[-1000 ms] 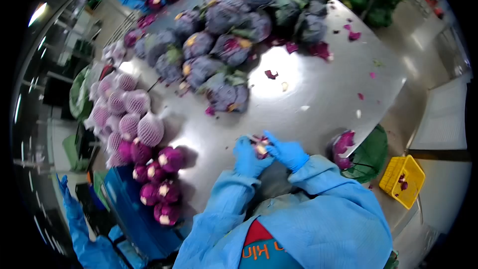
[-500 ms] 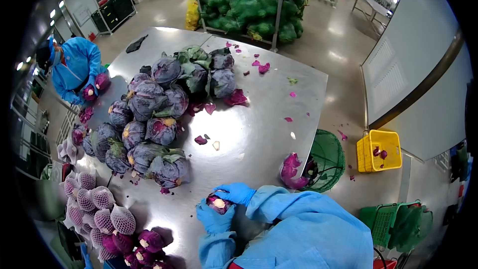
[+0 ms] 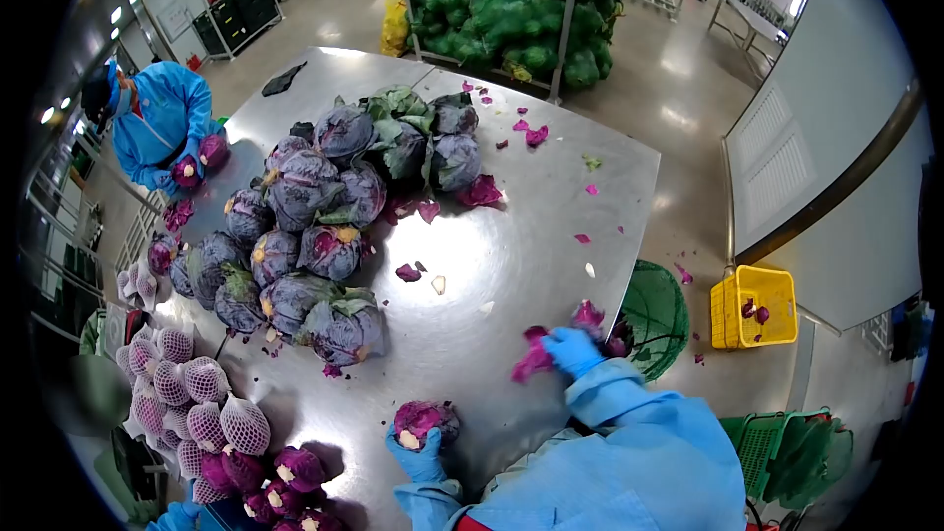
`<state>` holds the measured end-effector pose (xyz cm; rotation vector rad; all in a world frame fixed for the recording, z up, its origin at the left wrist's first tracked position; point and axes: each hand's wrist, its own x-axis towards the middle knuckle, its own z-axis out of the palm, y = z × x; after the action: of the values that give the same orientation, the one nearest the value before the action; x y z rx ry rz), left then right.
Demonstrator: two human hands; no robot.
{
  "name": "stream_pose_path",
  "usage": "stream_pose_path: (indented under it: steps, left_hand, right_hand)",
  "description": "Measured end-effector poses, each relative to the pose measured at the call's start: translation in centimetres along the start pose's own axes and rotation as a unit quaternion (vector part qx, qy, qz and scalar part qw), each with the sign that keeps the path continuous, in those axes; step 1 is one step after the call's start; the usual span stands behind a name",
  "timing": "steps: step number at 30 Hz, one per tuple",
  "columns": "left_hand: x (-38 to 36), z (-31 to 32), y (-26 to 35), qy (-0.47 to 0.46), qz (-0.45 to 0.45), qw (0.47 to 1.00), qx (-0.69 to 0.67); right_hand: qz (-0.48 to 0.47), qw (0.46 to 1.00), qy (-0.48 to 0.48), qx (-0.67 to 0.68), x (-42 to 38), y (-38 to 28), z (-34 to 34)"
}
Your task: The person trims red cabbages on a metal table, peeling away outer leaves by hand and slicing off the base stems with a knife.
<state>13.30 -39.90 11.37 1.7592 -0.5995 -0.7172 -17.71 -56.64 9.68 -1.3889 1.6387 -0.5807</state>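
A red cabbage [image 3: 425, 420] with a pale cut stem rests in my left hand [image 3: 419, 456], whose fingers curl around its lower left side just above the metal table. My right hand [image 3: 573, 351], in a blue glove as well, is at the table's right edge. A limp purple cabbage leaf [image 3: 533, 356], blurred, hangs at its fingers, which look closed on it. More purple leaves [image 3: 588, 317] lie just beyond that hand, beside the green net basket [image 3: 657, 320].
Dark, untrimmed red cabbages [image 3: 300, 187] are heaped on the steel table [image 3: 511, 265]. Net-wrapped cabbages [image 3: 202, 381] and peeled ones [image 3: 298, 470] sit at lower left. A co-worker [image 3: 162, 128] handles cabbages across the table. A yellow crate [image 3: 753, 307] stands on the floor.
My right hand has left the cabbage and swung right to the leaves at the table edge. My left hand keeps the cabbage, now with more of its purple side showing.
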Motion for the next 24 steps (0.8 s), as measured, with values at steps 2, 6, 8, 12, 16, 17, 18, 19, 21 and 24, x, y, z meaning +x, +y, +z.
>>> stream_pose_path:
  steps: [2, 6, 8, 12, 16, 17, 18, 19, 21, 24]
  left_hand:
    - [0.1, 1.2, 1.3, -0.039, 0.029, 0.998, -0.047]
    - [-0.6, 2.7, 6.5, -0.075, 0.167, 0.972, 0.146]
    - [-0.6, 3.6, 6.4, -0.065, 0.204, 0.943, 0.254]
    - [-0.6, 3.8, 7.0, -0.074, 0.219, 0.927, 0.296]
    - [0.1, 2.9, 6.7, -0.141, 0.239, 0.911, 0.306]
    - [0.6, 2.8, 6.4, -0.173, 0.245, 0.911, 0.283]
    - [1.1, 2.9, 4.6, -0.176, 0.299, 0.899, 0.266]
    - [0.7, 2.7, 4.7, -0.158, 0.314, 0.899, 0.262]
    - [1.1, 2.8, 4.8, -0.168, 0.326, 0.903, 0.225]
    - [1.2, 2.9, 5.9, -0.166, 0.343, 0.894, 0.238]
  right_hand:
    - [-0.029, 0.965, -0.001, -0.260, -0.7, -0.9, -6.0]
    - [0.056, 0.931, 0.146, -0.331, -2.7, -4.6, -9.2]
    - [0.017, 0.952, 0.137, -0.274, -1.7, -5.0, -6.6]
    - [-0.072, 0.992, -0.091, -0.054, -1.8, -7.0, 1.3]
    - [-0.114, 0.967, -0.228, -0.022, -3.1, -12.8, 7.0]
    - [-0.132, 0.959, -0.250, -0.026, -2.6, -14.2, 8.3]
    - [-0.146, 0.946, -0.287, -0.032, -1.9, -14.8, 9.2]
    - [-0.163, 0.930, -0.329, -0.040, -1.3, -14.7, 9.9]
    - [-0.116, 0.926, -0.358, -0.036, 0.3, -13.4, 11.1]
    - [-0.186, 0.916, -0.341, -0.098, 0.4, -14.0, 11.2]
